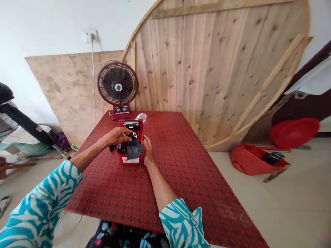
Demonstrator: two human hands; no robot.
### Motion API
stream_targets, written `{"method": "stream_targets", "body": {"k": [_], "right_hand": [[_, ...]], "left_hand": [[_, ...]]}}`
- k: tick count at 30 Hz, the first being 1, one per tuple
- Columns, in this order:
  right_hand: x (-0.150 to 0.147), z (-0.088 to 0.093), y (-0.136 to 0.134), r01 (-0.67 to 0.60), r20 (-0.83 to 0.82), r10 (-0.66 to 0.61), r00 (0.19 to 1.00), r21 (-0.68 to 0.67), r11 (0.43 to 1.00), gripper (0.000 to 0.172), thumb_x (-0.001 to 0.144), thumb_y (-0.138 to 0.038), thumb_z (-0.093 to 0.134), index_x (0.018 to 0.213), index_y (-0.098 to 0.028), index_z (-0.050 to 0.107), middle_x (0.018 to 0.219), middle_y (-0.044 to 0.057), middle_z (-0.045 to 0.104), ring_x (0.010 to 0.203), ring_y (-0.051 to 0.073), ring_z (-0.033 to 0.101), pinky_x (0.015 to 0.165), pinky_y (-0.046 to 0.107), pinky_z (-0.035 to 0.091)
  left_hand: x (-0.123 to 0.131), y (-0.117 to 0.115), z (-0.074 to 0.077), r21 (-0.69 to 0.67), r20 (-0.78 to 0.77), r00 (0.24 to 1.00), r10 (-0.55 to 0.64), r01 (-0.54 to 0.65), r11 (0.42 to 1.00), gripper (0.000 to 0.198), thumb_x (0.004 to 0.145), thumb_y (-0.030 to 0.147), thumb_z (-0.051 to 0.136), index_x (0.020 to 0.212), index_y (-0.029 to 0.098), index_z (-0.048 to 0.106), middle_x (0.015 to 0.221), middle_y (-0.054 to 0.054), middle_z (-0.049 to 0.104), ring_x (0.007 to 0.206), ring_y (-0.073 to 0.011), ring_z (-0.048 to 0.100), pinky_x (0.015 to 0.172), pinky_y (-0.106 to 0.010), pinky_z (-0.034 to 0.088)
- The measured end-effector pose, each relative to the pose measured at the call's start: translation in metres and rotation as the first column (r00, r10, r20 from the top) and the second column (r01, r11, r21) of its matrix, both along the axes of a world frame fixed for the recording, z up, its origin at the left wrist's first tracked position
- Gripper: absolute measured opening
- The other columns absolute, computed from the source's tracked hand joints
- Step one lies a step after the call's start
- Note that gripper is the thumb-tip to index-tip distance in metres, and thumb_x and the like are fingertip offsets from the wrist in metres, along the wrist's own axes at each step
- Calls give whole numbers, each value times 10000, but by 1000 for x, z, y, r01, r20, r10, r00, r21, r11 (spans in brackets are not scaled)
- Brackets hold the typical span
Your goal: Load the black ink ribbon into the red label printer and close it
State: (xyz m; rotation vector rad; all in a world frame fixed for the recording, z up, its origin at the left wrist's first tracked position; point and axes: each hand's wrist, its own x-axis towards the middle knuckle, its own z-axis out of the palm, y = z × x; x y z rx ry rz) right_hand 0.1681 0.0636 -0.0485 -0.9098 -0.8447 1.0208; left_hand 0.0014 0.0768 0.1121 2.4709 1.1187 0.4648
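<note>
A red and black label printer [133,163] stands on the patterned red table [186,172], its lid [130,124] raised. My left hand [119,135] is closed on a roll of black ribbon [133,135] with a white core end, held above the printer's opening. A loose length of dark film [133,150] hangs from the roll over the printer's front. Against the printer's right side, my right hand [148,151] grips the casing; some of its fingers are hidden. The inside of the printer is mostly covered by the ribbon and my left hand.
Behind the printer are a clear plastic bottle [141,117] and a dark red fan [118,84]. A large round wooden board [196,75] leans on the wall. On the floor at right lies a red bag [248,160]; a black stand fan [33,125] is at left.
</note>
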Motion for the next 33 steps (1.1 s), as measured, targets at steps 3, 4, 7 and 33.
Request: {"method": "stream_targets", "body": {"k": [3, 4, 7, 33], "right_hand": [[-2, 0, 1, 12, -5, -12, 1000, 1, 1000, 442, 832, -527, 520, 1165, -263, 642, 1236, 32, 651, 1183, 203, 552, 1036, 380, 419], [-2, 1, 1, 15, -4, -15, 1000, -2, 1000, 432, 832, -522, 521, 1158, -266, 645, 1244, 32, 644, 1182, 202, 553, 1047, 384, 411], [-2, 3, 1, 23, 1, -23, 1000, -6, 1000, 408, 839, -508, 518, 1144, -275, 655, 1234, 30, 645, 1174, 198, 560, 1069, 386, 392], [-1, 6, -3, 12, -7, -12, 1000, 17, 1000, 417, 840, -506, 526, 1156, -269, 658, 1186, 23, 681, 1162, 199, 567, 1028, 369, 422]], "left_hand": [[15, 7, -3, 77, -239, 969, 58, -40, 996, 289, 777, 275, 661, 1050, 231, 743, 996, -52, 746, 876, -227, 688, 770, -281, 501], [18, 8, -3, 111, -308, 946, 96, -65, 992, 290, 769, 268, 667, 1047, 239, 745, 994, -61, 747, 892, -247, 690, 764, -291, 499], [28, 9, -4, 190, -442, 879, 182, -106, 976, 257, 752, 250, 680, 997, 277, 754, 918, -64, 753, 905, -278, 693, 751, -314, 495], [-8, -39, -22, -23, 19, 997, 79, -79, 997, 344, 860, 434, 537, 1037, 233, 752, 1054, -30, 761, 958, -225, 693, 892, -309, 516]]}}
